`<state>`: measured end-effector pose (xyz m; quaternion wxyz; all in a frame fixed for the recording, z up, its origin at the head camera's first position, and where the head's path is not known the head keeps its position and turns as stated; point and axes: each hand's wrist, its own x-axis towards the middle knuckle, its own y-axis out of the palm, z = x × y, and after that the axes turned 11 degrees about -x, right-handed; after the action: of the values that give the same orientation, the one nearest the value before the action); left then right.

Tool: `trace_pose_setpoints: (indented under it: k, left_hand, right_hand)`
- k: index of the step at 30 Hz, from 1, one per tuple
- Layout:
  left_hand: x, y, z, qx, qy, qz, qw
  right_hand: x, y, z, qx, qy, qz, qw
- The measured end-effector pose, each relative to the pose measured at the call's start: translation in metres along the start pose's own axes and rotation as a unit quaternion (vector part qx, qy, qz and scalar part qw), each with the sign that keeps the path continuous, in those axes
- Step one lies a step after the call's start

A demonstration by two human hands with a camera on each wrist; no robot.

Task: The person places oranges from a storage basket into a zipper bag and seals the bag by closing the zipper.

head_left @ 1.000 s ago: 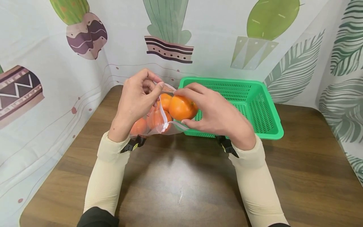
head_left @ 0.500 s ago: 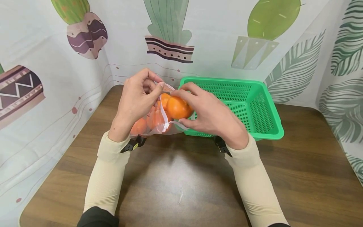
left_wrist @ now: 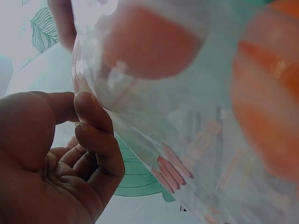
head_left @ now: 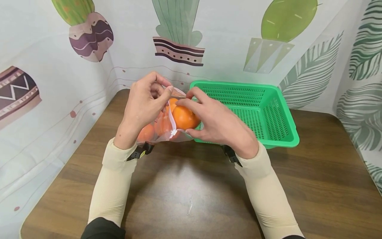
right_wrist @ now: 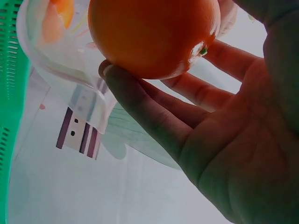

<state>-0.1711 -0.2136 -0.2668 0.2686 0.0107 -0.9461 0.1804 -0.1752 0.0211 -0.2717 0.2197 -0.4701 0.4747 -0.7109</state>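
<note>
My left hand [head_left: 147,103] pinches the upper edge of a clear zip bag [head_left: 182,135] between thumb and forefinger, as the left wrist view also shows. Inside the bag sit several oranges [head_left: 146,132], seen through the plastic. A white zip strip with a slider [head_left: 173,133] runs along the bag's mouth, which gapes toward the right. My right hand [head_left: 219,121] holds one more orange [head_left: 185,118] in its fingers, right at that mouth. In the right wrist view this orange [right_wrist: 152,35] rests against the curled fingers, its green stem end toward the palm.
A green plastic basket [head_left: 287,129] with slotted walls stands behind and right of my right hand, overlapped by it in the head view. The brown wooden table [head_left: 185,199] spreads in front. A cloth backdrop [head_left: 226,36] with printed cacti hangs behind the table.
My right hand has moved a little to the left with its orange, nearer the bag's mouth. My left hand has kept its pinch on the bag in the same spot.
</note>
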Motion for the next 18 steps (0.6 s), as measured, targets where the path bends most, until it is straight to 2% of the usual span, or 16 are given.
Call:
trace_pose_setpoints:
  k: [6,18]
  left_hand:
    - [-0.0003,-0.0001,-0.0009,0.003,0.001,0.002,1.0]
    - [0.0,0.0002,-0.0017,0.006,0.005,0.004,1.0]
  right_hand:
    - [0.0013,0.0036,-0.0016,0.001,0.013,0.019,1.0]
    - [0.0027,0.0085,-0.006,0.032,0.008,0.009,0.999]
